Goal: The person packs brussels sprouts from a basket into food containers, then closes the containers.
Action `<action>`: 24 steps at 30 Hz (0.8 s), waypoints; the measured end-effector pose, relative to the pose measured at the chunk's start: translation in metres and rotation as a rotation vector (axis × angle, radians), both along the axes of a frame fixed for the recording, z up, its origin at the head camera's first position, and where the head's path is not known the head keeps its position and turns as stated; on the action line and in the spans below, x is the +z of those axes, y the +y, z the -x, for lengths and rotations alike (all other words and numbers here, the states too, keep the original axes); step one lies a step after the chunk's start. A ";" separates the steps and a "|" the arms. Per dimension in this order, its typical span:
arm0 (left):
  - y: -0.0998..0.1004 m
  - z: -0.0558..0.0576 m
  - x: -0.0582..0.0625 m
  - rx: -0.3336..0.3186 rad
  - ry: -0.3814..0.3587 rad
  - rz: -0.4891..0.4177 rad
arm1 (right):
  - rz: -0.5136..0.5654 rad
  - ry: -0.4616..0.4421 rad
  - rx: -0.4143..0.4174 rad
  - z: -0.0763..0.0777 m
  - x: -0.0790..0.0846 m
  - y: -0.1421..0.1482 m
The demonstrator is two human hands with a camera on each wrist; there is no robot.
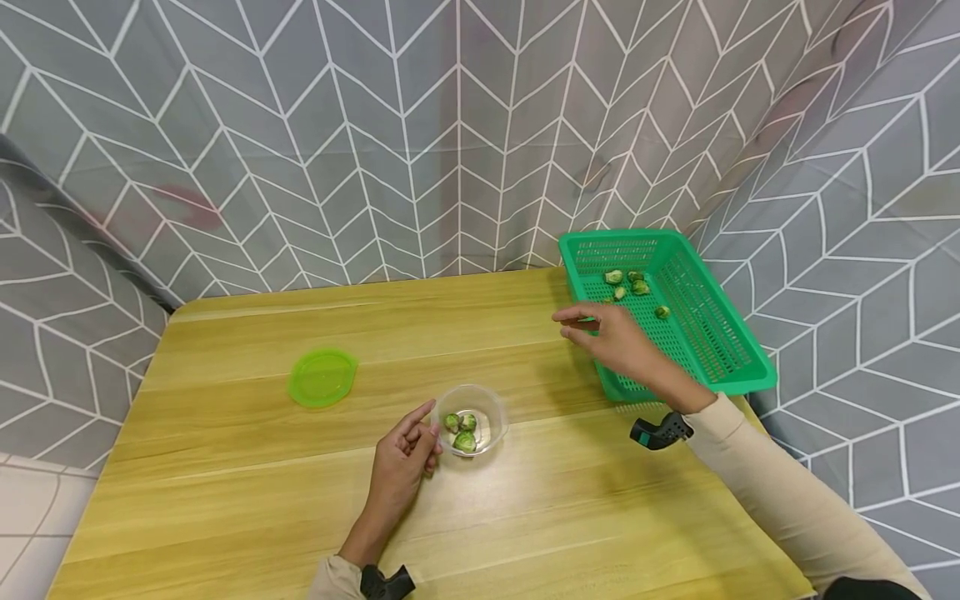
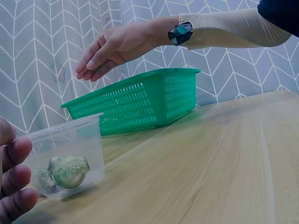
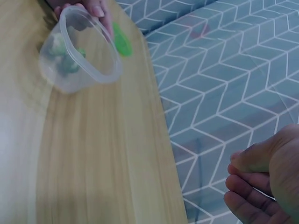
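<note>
A clear plastic container stands on the table with three Brussels sprouts inside. My left hand holds it at its left side, thumb and fingers at the rim. Over the left edge of a green basket, my right hand hovers with loosely bent fingers and nothing visible in them. Several more Brussels sprouts lie on the basket's floor; the right hand and forearm cover part of it. In the left wrist view, the right hand is above the basket rim.
A bright green lid lies flat on the wooden table, left of the container. Grey curtains with white zigzag lines hang behind the table and at both sides. The basket stands at the table's back right, close to the curtain.
</note>
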State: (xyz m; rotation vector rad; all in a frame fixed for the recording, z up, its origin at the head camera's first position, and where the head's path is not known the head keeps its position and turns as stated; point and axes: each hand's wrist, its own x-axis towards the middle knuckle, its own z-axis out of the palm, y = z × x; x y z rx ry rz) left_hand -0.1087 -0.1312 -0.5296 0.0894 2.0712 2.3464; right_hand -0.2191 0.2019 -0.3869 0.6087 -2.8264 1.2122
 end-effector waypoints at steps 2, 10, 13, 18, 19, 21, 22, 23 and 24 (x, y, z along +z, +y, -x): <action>0.000 0.000 0.000 0.001 -0.002 -0.002 | -0.012 0.019 -0.009 0.002 0.001 0.004; -0.001 0.001 0.000 -0.001 0.003 0.001 | -0.042 0.067 -0.049 0.011 0.001 0.019; -0.001 0.001 0.000 -0.002 0.001 0.002 | -0.050 0.056 -0.073 0.013 0.003 0.025; -0.001 0.000 0.001 -0.002 -0.001 -0.001 | -0.055 0.032 -0.122 0.020 0.002 0.034; -0.001 0.000 0.001 -0.003 -0.002 -0.002 | -0.057 0.034 -0.126 0.021 0.001 0.037; -0.001 0.000 0.001 -0.003 -0.002 -0.005 | -0.053 0.030 -0.135 0.025 0.000 0.041; -0.001 0.000 0.001 -0.004 -0.002 -0.006 | -0.056 0.032 -0.142 0.027 -0.002 0.043; -0.001 0.000 0.001 -0.005 -0.002 -0.005 | -0.056 0.032 -0.146 0.029 -0.002 0.045; -0.001 0.000 0.000 -0.005 -0.002 -0.006 | -0.060 0.035 -0.151 0.031 -0.003 0.048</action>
